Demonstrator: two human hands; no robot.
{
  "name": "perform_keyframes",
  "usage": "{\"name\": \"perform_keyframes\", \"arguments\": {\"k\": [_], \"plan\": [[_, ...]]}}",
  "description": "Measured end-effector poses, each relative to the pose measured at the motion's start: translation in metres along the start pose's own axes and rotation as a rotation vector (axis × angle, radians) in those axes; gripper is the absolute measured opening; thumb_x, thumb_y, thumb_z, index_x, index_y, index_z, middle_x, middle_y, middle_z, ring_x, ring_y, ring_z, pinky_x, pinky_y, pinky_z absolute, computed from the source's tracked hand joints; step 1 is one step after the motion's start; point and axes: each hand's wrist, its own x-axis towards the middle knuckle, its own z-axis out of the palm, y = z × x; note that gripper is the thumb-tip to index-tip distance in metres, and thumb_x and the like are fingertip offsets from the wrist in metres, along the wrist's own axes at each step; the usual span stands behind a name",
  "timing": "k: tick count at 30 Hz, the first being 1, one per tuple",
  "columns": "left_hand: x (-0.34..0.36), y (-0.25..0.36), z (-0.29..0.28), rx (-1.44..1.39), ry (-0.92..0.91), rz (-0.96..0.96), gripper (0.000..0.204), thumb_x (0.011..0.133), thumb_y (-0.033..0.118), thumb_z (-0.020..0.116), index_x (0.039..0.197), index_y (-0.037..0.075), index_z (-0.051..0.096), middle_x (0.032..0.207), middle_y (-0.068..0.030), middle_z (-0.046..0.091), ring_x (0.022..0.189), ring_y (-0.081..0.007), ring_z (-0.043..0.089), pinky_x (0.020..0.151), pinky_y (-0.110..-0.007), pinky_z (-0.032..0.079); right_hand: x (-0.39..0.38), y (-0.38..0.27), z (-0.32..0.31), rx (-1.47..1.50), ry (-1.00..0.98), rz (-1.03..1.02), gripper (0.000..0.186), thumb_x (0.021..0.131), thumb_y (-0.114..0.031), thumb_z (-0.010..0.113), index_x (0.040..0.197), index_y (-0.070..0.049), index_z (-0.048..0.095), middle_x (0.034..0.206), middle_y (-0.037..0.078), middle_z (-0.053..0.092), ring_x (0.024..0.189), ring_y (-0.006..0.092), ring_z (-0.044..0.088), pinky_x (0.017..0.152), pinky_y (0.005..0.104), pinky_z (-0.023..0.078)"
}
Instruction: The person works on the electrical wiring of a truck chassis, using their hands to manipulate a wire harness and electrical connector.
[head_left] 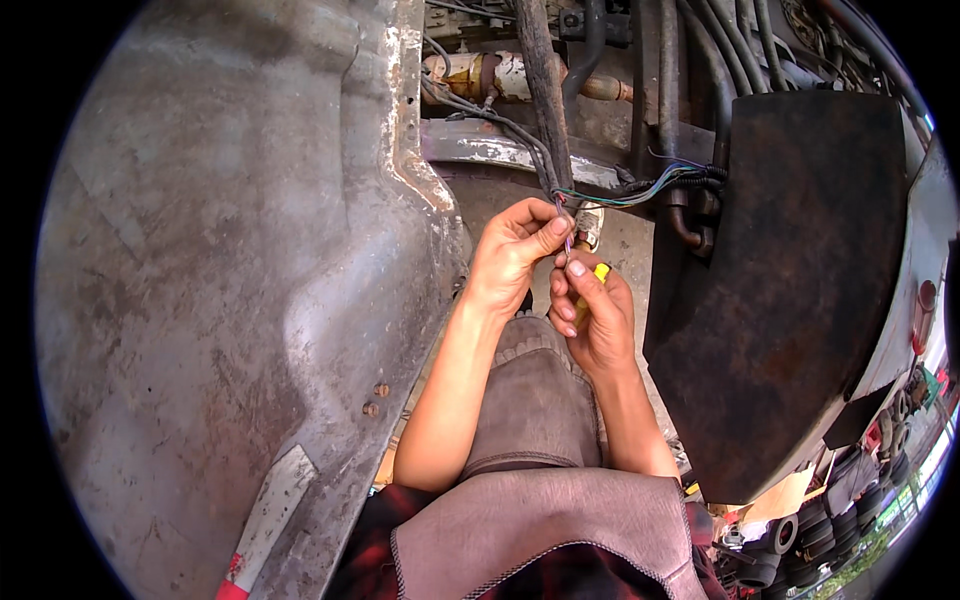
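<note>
In front of my body, both hands are working on thin wires. My left hand (pixel 517 252) is closed, its thumb and fingertips pinching the wires near the end of a dark cable (pixel 545 160). Just below it, my right hand (pixel 603 318) pinches the tip of a thin purplish wire (pixel 569 244). A small bright yellow object (pixel 601 271) is tucked in the right hand's fingers; most of it is hidden, so its kind cannot be made out. Several loose coloured wires (pixel 650 188), green, blue and white, run from beside the hands to a black corrugated sleeve on the right.
A large worn grey metal panel (pixel 230 220) fills the left side. Close on the right stands a dark rusty metal box (pixel 780 290). Pipes and hoses (pixel 670 80) cross the far side, with a wooden bar (pixel 543 80) among them. Tires (pixel 815 530) are stacked at lower right.
</note>
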Motion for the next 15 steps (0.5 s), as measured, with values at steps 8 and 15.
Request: {"name": "perform_keyframes", "arguments": {"k": [8,15], "plan": [[0.0,-0.001,0.0,0.069,0.032,0.017,0.008,0.089,0.01,0.069,0.091,0.005,0.064,0.083,-0.0032,0.066,0.074,-0.0108,0.06,0.072,-0.026,0.047,0.002,0.009,-0.001,-0.078,0.121,-0.082,0.01,0.093,-0.009,0.063,0.099,-0.003,0.059,0.076,0.002,0.055,0.055,0.0067,0.047,0.043,0.0204,0.035],[-0.002,0.004,0.004,0.104,0.062,-0.033,0.009,0.087,0.012,0.071,0.088,0.006,0.065,0.079,-0.0022,0.066,0.073,-0.0108,0.061,0.072,-0.026,0.047,0.005,0.01,-0.007,-0.255,0.209,-0.238,0.012,0.088,-0.001,0.067,0.095,-0.004,0.058,0.074,-0.001,0.054,0.055,0.0052,0.047,0.043,0.0204,0.036]]}}
